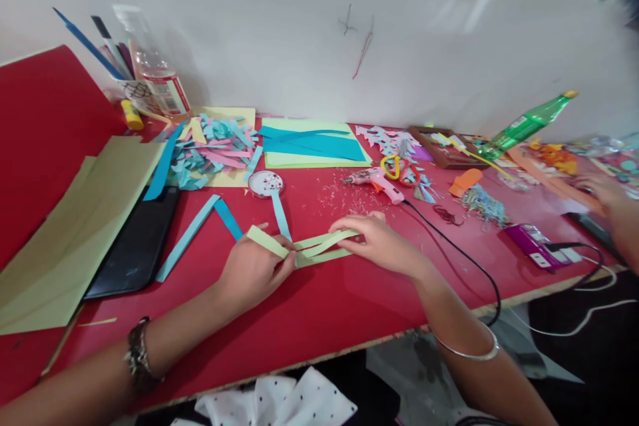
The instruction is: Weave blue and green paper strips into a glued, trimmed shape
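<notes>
Pale yellow-green paper strips [324, 247] lie between my two hands, low over the red table. My left hand [257, 266] pinches their left end between thumb and fingers, and a free end sticks up over its knuckles. At the right end, my right hand [382, 243] has its fingers closed on the strips. A light blue paper strip [280, 213] runs from a small round lid [265, 184] toward my left hand. Beside that hand lies a folded blue strip [192, 233]. Where the strips meet under my left fingers is hidden.
A pink glue gun [377, 181] lies behind my right hand, its black cord trailing to a purple power strip [536, 246]. Scissors [399, 170], paper scraps [214, 150], a clear bottle [160, 76] and a green bottle [529, 123] stand farther back. Another person's hand [606, 193] is at right.
</notes>
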`<state>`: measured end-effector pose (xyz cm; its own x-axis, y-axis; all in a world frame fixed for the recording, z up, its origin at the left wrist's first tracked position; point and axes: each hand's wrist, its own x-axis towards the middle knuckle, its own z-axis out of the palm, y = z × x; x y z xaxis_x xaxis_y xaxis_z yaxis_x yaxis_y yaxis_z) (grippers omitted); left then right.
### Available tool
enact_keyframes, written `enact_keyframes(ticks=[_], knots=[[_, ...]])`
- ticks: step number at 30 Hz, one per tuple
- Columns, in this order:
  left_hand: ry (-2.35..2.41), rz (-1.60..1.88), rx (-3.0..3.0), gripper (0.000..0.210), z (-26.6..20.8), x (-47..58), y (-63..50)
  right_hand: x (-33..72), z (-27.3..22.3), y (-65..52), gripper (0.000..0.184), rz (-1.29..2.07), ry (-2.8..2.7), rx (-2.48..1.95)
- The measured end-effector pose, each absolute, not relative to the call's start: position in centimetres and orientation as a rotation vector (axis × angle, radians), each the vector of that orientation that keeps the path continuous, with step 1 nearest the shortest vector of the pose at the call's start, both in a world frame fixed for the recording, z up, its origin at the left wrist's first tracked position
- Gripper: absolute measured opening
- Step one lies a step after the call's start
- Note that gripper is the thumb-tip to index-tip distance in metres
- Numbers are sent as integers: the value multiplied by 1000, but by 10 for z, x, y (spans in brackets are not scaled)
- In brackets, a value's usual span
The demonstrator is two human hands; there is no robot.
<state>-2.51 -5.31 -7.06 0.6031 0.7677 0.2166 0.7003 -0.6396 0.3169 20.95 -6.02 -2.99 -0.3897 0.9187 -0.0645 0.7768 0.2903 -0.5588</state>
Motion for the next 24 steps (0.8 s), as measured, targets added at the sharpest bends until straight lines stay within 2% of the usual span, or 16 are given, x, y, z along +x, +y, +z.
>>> enact_keyframes(ticks=[4,7,13,19,24], knots=[[1189,530,2623,30,-70,-25,-52,202,-29,-59,26,1108,-1996,-1395],[1156,576,2611,29,-70,-25,-52,191,-36,-57,22,1343,-1680,-1302],[1046,547,2667,28,-71,-25,-51,164,-39,-51,8,1443,-1606,-1155],[1086,562,2745,26,-69,-24,-53,141,-41,-45,11,1622,-1641,-973],[1120,602,2815,30,-70,-24,-54,132,-44,-44,12,1643,-1661,-940]])
